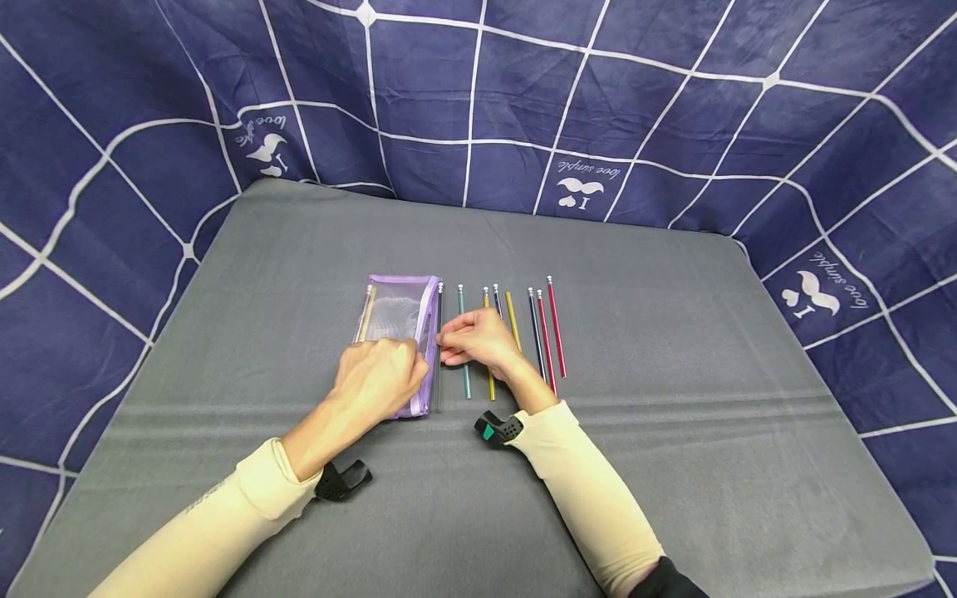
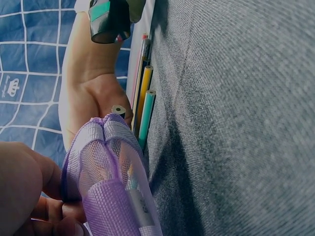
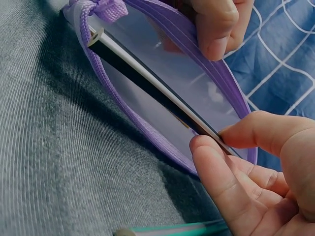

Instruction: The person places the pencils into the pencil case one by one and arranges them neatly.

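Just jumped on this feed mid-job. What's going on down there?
A person's left hand grips the purple pouch by the edge of its open mouth. The right hand pinches a black pencil at that opening; whether it is past the rim is hard to tell. Several other pencils lie in a loose row on the grey table, to the pouch's right.

White print [image 1: 589, 187] on the blue cloth [image 1: 516, 95] read "love simple", upside down, with an "I", a heart and a moustache, right of centre in the upper frame and again at the right edge. A creased copy stood upper left. Lettering on the cream sleeve [image 1: 224, 519], lower left, was illegible.
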`<state>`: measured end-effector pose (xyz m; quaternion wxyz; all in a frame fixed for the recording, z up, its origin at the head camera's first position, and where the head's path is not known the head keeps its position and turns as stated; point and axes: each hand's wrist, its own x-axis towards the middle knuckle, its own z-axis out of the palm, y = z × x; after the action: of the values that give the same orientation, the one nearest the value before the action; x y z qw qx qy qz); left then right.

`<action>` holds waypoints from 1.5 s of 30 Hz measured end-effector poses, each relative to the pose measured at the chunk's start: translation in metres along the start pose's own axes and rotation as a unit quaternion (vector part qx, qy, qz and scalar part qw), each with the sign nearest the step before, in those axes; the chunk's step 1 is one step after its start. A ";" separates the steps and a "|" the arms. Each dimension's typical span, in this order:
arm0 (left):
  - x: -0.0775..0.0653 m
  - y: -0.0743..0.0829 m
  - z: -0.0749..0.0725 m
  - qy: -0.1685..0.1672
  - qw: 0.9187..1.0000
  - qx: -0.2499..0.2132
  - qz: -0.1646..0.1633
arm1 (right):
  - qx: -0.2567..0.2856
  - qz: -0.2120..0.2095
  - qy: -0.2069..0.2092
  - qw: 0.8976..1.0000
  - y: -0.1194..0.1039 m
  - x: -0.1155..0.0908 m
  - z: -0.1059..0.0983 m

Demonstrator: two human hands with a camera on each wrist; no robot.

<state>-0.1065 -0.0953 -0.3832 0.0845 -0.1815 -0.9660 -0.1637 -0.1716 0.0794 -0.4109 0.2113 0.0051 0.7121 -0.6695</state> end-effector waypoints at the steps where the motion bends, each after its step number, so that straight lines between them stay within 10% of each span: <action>1: 0.000 0.000 0.000 0.000 1.000 0.000 0.001 | 0.001 0.001 -0.001 1.000 0.000 0.000 0.001; 45: 0.000 0.000 -0.001 0.007 1.000 0.007 0.003 | 0.015 -0.012 0.008 1.000 -0.004 0.010 0.015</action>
<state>-0.1065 -0.0959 -0.3825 0.0933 -0.1827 -0.9658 -0.1583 -0.1773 0.0617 -0.4101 0.1975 0.0046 0.7034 -0.6828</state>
